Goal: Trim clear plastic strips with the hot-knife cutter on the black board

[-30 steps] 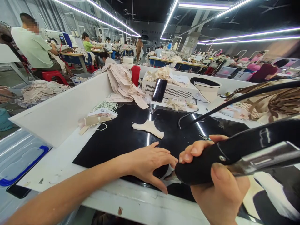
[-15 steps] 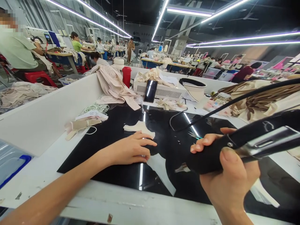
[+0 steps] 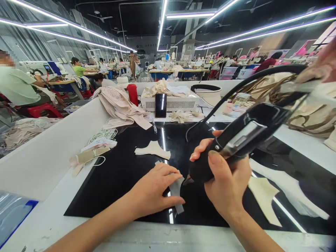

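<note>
My right hand (image 3: 227,178) is wrapped around a black corded hand tool (image 3: 244,133) with a silver lever along its side. Its thumb presses beside the lever. The tool's low end, mostly hidden, is just right of a grey curved piece (image 3: 176,189) on the black work surface (image 3: 118,189). Fingers and thumb spread, my left hand (image 3: 154,189) lies over that grey piece and covers part of it. Beyond my left hand rests a cream fabric piece (image 3: 152,150). To the right lie a second cream piece (image 3: 265,197) and a long white piece (image 3: 288,185).
Behind the board are a white vented box (image 3: 170,104), a phone (image 3: 160,105), a red cup (image 3: 132,94) and draped fabric (image 3: 118,105). A black cable (image 3: 231,89) arches from the right. Fabric and cord (image 3: 91,154) lie left. A blurred hand (image 3: 325,64) shows upper right.
The view has turned right. My right hand has brought the tool closer to my left hand, and the cream and white pieces at right are now uncovered. A blurred hand has appeared upper right.
</note>
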{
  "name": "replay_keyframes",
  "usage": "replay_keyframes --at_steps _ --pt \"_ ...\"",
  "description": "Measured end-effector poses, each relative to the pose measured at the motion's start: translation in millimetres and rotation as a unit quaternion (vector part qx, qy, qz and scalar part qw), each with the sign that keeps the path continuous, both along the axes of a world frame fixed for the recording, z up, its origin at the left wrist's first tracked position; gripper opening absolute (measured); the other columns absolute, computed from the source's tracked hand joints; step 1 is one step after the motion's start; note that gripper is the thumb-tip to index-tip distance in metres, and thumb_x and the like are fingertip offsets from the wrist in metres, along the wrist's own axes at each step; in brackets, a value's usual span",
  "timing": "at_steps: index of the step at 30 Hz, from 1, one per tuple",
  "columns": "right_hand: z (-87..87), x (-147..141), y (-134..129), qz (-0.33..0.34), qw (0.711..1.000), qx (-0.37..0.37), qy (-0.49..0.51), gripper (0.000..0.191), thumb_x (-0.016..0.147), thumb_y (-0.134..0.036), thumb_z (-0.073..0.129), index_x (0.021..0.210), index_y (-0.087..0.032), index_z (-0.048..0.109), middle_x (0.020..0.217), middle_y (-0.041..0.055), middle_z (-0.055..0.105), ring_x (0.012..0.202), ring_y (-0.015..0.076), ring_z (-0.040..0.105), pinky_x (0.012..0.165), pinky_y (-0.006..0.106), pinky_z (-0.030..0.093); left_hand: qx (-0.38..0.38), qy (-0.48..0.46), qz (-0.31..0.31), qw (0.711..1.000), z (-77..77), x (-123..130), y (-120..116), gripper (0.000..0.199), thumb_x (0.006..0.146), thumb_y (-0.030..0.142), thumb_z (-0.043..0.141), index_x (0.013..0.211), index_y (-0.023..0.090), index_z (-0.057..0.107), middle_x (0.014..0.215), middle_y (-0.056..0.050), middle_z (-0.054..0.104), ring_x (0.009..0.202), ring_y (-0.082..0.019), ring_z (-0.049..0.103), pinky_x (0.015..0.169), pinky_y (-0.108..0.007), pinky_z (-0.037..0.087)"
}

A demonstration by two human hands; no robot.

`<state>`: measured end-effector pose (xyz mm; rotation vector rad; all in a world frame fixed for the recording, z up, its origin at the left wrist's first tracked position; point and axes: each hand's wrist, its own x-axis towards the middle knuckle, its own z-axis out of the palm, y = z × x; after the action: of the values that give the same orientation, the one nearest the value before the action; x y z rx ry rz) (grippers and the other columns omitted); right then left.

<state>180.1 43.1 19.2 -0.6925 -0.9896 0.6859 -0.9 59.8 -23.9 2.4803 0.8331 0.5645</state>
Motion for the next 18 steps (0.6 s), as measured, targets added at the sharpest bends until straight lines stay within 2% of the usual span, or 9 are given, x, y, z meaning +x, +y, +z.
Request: replay_keyframes --at_steps 5,10,18 --pt "-3.9 -3.5 6.4 0.003 1.0 0.005 -0.013 0.042 0.088 -0.041 0.085 0.121 -0.026 0.062 0.088 -0.0028 0.071 0.065 0.0156 0.067 0.063 0.031 0.057 -0.027 0.036 -0.003 0.999 -1.8 0.2 -3.8 0.07 0.08 0.048 0.093 0.138 0.017 0.066 0.143 -0.011 0.064 0.131 -0.032 0.058 0.119 -0.051 0.046" --pt "-8.4 -4.5 6.4 0.013 1.0 0.001 -0.009 0.045 0.087 -0.042 0.086 0.12 -0.025 0.061 0.087 -0.0021 0.07 0.064 0.0157 0.067 0.061 0.031 0.058 -0.036 0.042 -0.007 0.998 -3.6 -2.0 -3.5 0.071 0.082 0.05 0.091 0.14 0.02 0.066 0.147 -0.012 0.062 0.136 -0.033 0.055 0.122 -0.052 0.043" --pt "-7.2 -3.1 0.9 0.023 1.0 -0.019 -0.008 0.037 0.09 -0.035 0.082 0.121 -0.026 0.062 0.088 -0.0018 0.069 0.065 0.0161 0.066 0.054 0.028 0.057 -0.041 0.05 -0.011 0.998 -3.1 -1.8 -4.7 0.077 0.083 0.054 0.09 0.145 0.017 0.064 0.149 -0.013 0.061 0.137 -0.034 0.054 0.121 -0.052 0.045"
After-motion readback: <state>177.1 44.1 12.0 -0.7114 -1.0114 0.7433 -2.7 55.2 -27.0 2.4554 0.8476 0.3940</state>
